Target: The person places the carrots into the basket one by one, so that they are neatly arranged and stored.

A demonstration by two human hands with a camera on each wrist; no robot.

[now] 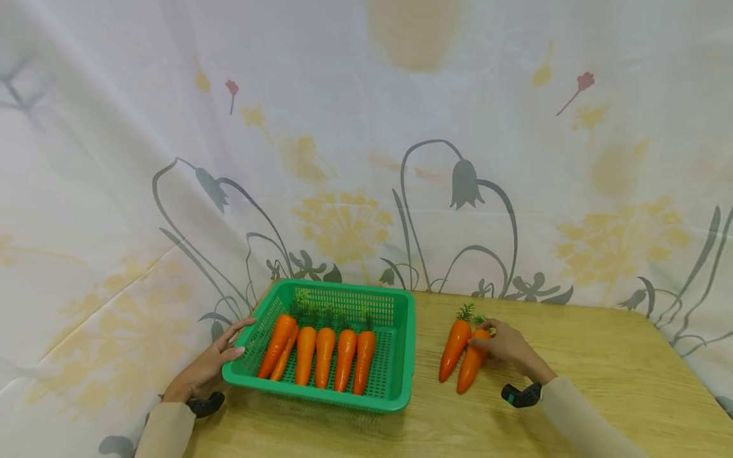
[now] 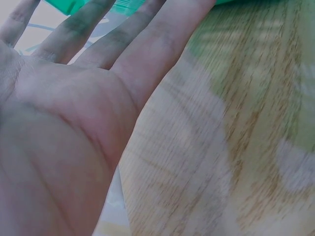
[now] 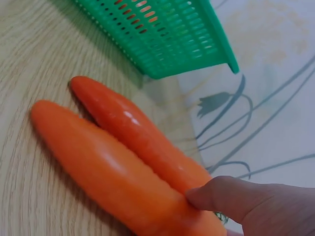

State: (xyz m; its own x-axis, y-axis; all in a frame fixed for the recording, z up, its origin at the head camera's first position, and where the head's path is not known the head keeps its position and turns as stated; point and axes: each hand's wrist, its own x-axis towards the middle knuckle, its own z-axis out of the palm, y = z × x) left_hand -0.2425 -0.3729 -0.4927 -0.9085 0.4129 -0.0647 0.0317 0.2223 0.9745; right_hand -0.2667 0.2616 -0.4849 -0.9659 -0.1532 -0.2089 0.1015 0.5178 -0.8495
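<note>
A green plastic basket stands on the table, with several orange carrots lying side by side in it, leafy tops toward the back. My left hand touches the basket's left rim with outstretched fingers; the left wrist view shows them straight, their tips partly out of frame. To the right of the basket lie two more carrots, close together. My right hand pinches the right-hand carrot near its leafy end, thumb on top. Just left of it lies the other carrot. Some right fingers are hidden.
The wooden table extends to the right of my right hand. Behind it hangs a pale cloth printed with flowers, which also runs along the left side.
</note>
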